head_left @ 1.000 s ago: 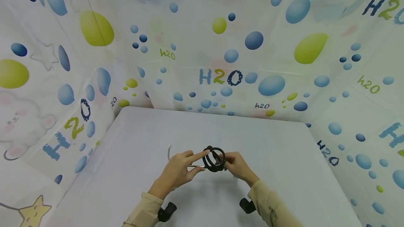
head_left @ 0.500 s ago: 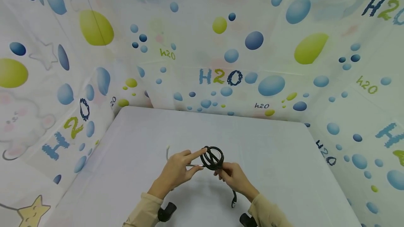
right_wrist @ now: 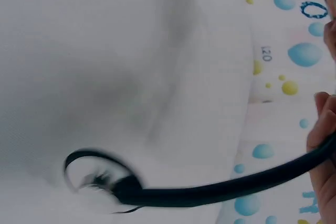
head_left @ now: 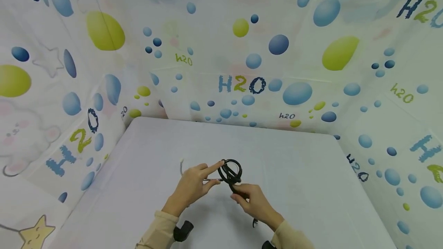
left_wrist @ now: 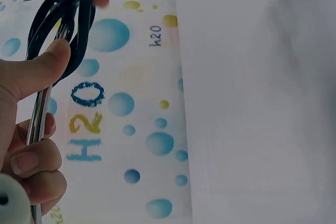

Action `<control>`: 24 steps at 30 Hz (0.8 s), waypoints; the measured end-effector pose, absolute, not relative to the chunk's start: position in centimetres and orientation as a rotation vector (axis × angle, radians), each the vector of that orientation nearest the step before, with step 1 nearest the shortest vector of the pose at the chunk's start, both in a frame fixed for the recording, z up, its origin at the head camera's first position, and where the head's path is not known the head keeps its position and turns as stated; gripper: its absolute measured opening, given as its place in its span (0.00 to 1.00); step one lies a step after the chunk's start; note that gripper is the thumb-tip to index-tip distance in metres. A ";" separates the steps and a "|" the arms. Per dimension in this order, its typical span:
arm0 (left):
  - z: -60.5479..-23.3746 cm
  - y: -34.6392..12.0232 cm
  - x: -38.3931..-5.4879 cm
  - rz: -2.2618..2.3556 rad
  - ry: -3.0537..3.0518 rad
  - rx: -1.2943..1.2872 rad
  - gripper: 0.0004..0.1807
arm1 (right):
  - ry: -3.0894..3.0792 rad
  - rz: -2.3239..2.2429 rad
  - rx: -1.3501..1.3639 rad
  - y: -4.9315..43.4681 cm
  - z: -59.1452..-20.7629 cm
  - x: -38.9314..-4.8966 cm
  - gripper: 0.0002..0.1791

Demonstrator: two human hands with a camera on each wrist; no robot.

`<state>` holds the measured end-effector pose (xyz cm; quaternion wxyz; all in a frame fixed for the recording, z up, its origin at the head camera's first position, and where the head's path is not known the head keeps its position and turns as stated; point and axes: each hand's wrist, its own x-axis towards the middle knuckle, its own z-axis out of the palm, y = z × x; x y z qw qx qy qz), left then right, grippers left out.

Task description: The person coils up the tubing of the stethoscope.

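Left hand (head_left: 189, 186) grips metal rods (left_wrist: 39, 116), touches black loops (head_left: 230, 179). Right hand (head_left: 257, 203), now lower, grips tube (right_wrist: 194, 195); loops seem pulled tighter.

Soft light is washing my white tabletop (head_left: 294, 160).
I'm casting faint shadows; my right wrist view is blurring the stethoscope chestpiece (right_wrist: 100, 184).

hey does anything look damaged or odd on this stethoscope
Nothing stands out: the tube is looped between the left hand and right hand, and the chest piece hangs loose, too blurred to check for fine damage.
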<state>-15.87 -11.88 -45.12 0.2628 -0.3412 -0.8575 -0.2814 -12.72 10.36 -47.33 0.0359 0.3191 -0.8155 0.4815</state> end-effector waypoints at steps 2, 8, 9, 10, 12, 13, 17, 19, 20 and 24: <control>-45.1 -12.1 -16.0 -0.743 -2.317 -0.907 0.31 | -2.564 1.427 0.982 10.5 -46.6 -12.4 0.12; -45.1 -12.7 -16.4 -0.672 -2.307 -0.871 0.31 | -2.794 1.340 0.937 11.3 -43.6 -11.8 0.07; -45.1 -12.8 -16.5 -0.662 -2.303 -0.854 0.31 | -2.823 1.328 0.932 11.5 -43.1 -11.8 0.06; -45.0 -12.9 -16.6 -0.654 -2.299 -0.840 0.31 | -2.841 1.300 0.936 11.7 -42.6 -11.7 0.05; -44.9 -13.0 -16.7 -0.645 -2.299 -0.832 0.31 | -2.822 1.174 0.980 12.0 -41.8 -11.6 0.04; -44.8 -13.0 -16.7 -0.644 -2.302 -0.839 0.30 | -2.795 1.087 1.009 12.1 -41.4 -11.6 0.04; -44.7 -12.6 -16.5 -0.652 -2.333 -0.894 0.29 | -2.631 0.698 1.080 12.5 -40.1 -12.2 0.05; -44.7 -12.3 -16.3 -0.659 -2.338 -0.910 0.29 | -2.572 0.582 1.098 12.5 -39.6 -12.7 0.05; -44.7 -12.2 -16.2 -0.660 -2.339 -0.917 0.29 | -2.550 0.541 1.105 12.6 -39.3 -12.9 0.06; -44.4 -11.7 -15.7 -0.637 -2.343 -0.949 0.28 | -2.513 0.473 1.137 12.7 -38.4 -14.0 0.06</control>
